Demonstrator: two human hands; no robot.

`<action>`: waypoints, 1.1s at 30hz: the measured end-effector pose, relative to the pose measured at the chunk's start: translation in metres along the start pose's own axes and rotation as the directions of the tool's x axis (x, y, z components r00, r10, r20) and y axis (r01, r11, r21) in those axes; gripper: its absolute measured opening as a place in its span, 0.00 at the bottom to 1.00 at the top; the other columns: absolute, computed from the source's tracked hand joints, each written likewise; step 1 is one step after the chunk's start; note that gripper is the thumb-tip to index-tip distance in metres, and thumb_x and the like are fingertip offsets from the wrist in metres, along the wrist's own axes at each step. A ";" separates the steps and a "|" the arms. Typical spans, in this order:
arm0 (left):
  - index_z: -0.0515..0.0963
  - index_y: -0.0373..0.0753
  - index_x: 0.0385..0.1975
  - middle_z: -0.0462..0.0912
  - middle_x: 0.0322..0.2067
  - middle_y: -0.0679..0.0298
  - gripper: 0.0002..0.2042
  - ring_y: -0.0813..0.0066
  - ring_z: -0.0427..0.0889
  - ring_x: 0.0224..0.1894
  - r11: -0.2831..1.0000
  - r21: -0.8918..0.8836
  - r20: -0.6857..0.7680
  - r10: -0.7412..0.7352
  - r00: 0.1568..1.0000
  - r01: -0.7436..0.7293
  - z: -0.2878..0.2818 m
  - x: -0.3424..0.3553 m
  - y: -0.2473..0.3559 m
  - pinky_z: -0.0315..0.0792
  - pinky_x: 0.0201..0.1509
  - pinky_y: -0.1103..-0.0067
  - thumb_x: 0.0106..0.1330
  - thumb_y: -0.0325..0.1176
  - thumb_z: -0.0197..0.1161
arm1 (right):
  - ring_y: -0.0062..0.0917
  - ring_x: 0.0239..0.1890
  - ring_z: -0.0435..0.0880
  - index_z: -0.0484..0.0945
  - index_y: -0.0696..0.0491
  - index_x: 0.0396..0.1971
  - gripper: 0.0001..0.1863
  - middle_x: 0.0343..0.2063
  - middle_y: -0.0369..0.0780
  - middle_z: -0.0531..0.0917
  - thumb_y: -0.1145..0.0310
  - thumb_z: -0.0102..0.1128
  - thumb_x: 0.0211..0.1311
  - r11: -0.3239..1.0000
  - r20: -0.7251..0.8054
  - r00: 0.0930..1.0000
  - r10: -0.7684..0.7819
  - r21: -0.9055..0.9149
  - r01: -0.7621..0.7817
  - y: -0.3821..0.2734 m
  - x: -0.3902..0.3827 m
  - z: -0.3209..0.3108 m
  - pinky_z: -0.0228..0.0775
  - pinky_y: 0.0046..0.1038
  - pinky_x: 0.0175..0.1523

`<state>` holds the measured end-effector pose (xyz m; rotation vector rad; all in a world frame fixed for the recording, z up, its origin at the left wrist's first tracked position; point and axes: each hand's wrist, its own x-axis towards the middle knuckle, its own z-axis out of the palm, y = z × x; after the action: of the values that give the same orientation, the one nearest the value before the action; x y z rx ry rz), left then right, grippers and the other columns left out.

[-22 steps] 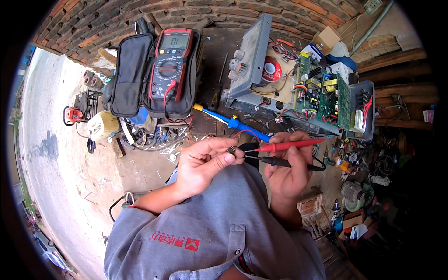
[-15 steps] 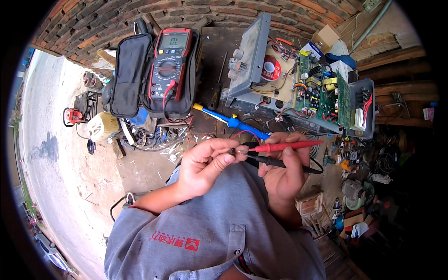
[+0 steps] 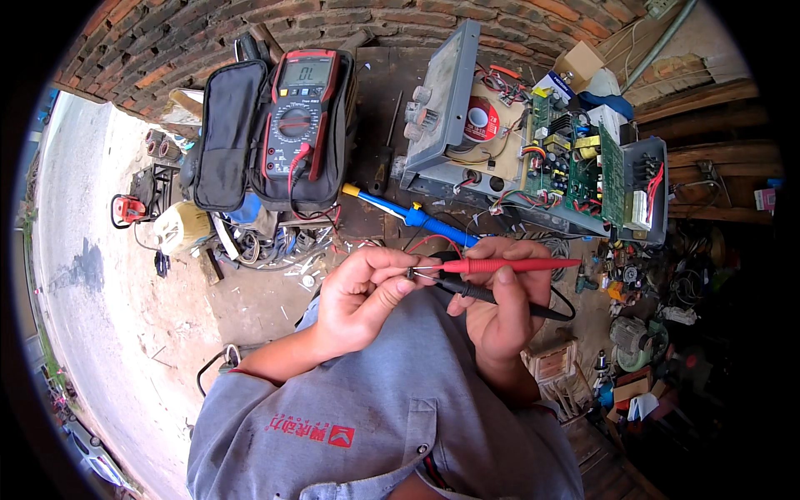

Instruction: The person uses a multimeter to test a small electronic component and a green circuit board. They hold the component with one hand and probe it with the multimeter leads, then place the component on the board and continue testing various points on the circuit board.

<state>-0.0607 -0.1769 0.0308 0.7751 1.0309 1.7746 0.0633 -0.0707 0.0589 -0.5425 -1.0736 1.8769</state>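
Note:
Between the finger and thumb of my left hand (image 3: 350,308) is a small dark component (image 3: 410,273). My right hand (image 3: 508,312) grips a red test probe (image 3: 492,265) and a black test probe (image 3: 465,288) together, their metal tips reaching the component; whether both touch it is too small to tell. Above my left hand, a red-and-grey multimeter (image 3: 294,121) lies in an open black case (image 3: 225,137), a lead plugged in. A blue tube tool with a yellow tip (image 3: 429,219) lies just beyond my hands.
At the right of the dark bench (image 3: 371,75) stands an opened metal device (image 3: 457,92) with circuit boards (image 3: 575,167) and a solder spool (image 3: 477,119). Cables, a yellow jug (image 3: 179,229) and a red machine (image 3: 127,208) lie left; piled tools and parts lie right. A brick wall (image 3: 383,25) rises behind.
My right hand has moved slightly left with both probes, bringing their tips closer onto the component. My left hand has shifted very slightly.

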 end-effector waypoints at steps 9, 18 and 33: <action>0.65 0.28 0.45 0.76 0.45 0.50 0.09 0.69 0.77 0.47 1.000 0.014 0.021 0.006 1.000 -0.006 0.000 0.001 0.003 0.71 0.53 0.76 0.66 0.21 0.49 | 0.31 0.29 0.80 0.59 0.61 0.42 0.10 0.37 0.53 0.73 0.76 0.44 0.62 0.999 0.036 0.999 -0.033 0.015 0.032 0.002 0.002 0.001 0.76 0.24 0.20; 0.66 0.27 0.43 0.77 0.44 0.50 0.08 0.70 0.78 0.46 0.999 0.032 -0.007 0.012 1.000 -0.012 0.000 0.002 0.001 0.72 0.52 0.77 0.66 0.21 0.49 | 0.31 0.30 0.79 0.61 0.61 0.41 0.09 0.35 0.52 0.74 0.76 0.44 0.62 0.999 0.021 0.999 -0.043 -0.018 0.044 0.001 0.004 0.003 0.75 0.23 0.20; 0.67 0.27 0.43 0.76 0.41 0.50 0.08 0.66 0.79 0.44 0.996 0.085 0.005 0.019 1.000 -0.020 -0.004 0.001 0.000 0.74 0.50 0.73 0.65 0.21 0.50 | 0.29 0.28 0.80 0.61 0.61 0.40 0.11 0.34 0.50 0.75 0.73 0.47 0.61 0.996 0.008 0.999 -0.038 -0.080 0.039 0.002 0.005 0.004 0.76 0.23 0.18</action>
<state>-0.0642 -0.1768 0.0292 0.8434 1.1056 1.7540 0.0570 -0.0686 0.0597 -0.5577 -1.1601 1.8093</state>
